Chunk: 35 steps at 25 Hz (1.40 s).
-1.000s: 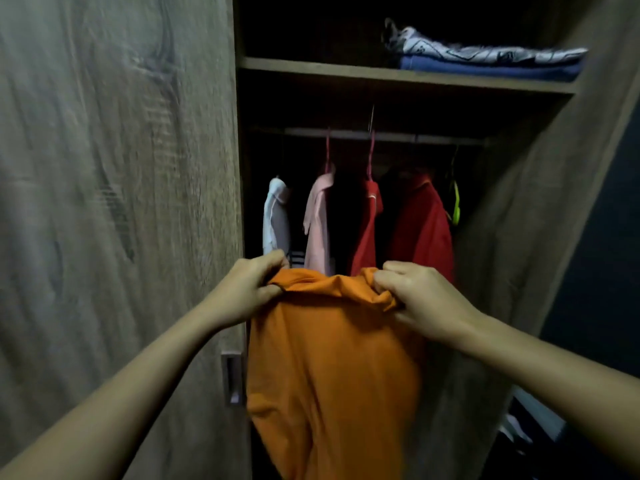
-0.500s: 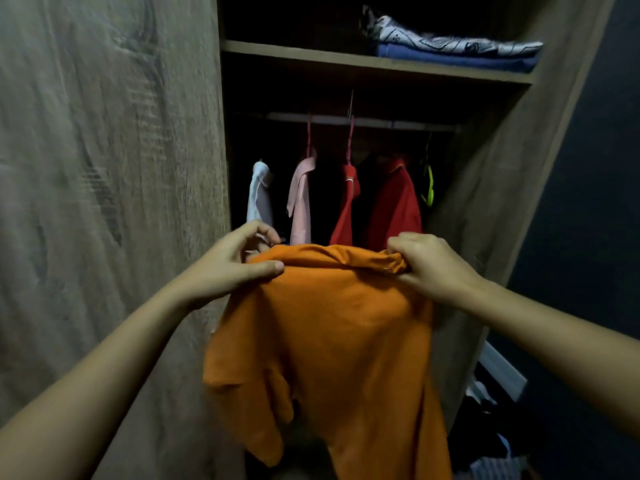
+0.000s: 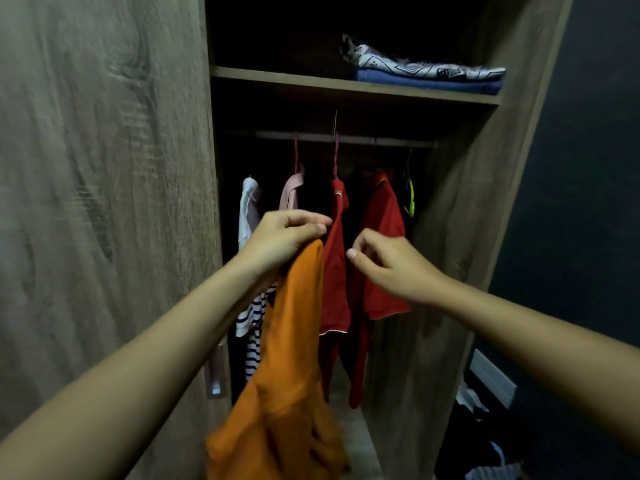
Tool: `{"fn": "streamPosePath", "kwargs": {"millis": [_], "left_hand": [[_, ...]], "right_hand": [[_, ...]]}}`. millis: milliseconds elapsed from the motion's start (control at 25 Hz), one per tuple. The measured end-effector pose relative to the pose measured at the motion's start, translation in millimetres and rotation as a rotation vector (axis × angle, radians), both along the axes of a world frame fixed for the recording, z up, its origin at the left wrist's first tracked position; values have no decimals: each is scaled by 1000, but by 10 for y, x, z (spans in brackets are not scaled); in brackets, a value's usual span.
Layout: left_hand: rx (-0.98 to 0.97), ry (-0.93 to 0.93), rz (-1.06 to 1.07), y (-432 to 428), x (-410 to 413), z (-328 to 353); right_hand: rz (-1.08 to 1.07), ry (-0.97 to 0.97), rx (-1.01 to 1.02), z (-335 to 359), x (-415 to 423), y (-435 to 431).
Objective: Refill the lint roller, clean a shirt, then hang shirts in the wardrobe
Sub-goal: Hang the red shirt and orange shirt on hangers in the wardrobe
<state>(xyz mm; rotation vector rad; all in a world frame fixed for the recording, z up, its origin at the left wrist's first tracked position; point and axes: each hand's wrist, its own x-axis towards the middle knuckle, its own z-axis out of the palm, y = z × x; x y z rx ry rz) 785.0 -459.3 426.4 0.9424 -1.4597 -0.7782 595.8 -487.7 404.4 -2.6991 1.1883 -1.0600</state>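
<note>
The wood-grain wardrobe (image 3: pixel 104 202) stands open and dim inside, with a dark wall (image 3: pixel 588 168) at 3 o'clock. The left hand (image 3: pixel 287 237) grips the orange shirt (image 3: pixel 291 358) by its top, and the shirt hangs toward 6 o'clock in front of the red shirts (image 3: pixel 381 216). The right hand (image 3: pixel 391 268) is just beside it, fingers loosely curled and holding nothing. Folded clothes (image 3: pixel 426 72) lie on the shelf (image 3: pixel 294 79) at 1 o'clock.

Bunched orange shirt (image 3: pixel 291 341) hangs from left hand (image 3: pixel 280 237) before wardrobe (image 3: pixel 346 85).

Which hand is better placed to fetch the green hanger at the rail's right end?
Probably right. The right hand holds nothing and sits nearer the lime-green plastic hanger; the left hand grips the orange shirt.
</note>
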Motion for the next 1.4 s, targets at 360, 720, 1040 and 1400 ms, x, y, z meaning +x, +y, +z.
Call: {"fn": "streamPosePath", "kwargs": {"millis": [360, 720, 1040, 1400], "left_hand": [[-237, -543, 135, -7, 175, 48], [-139, -437, 99, -113, 411, -210], [-26, -611, -189, 27, 615, -721], [64, -479, -53, 0, 1117, -496]], "right_hand": [[70, 24, 240, -141, 166, 229], [176, -319, 557, 141, 330, 272], [7, -411, 252, 351, 265, 123], [-244, 183, 396, 619, -388, 121]]}}
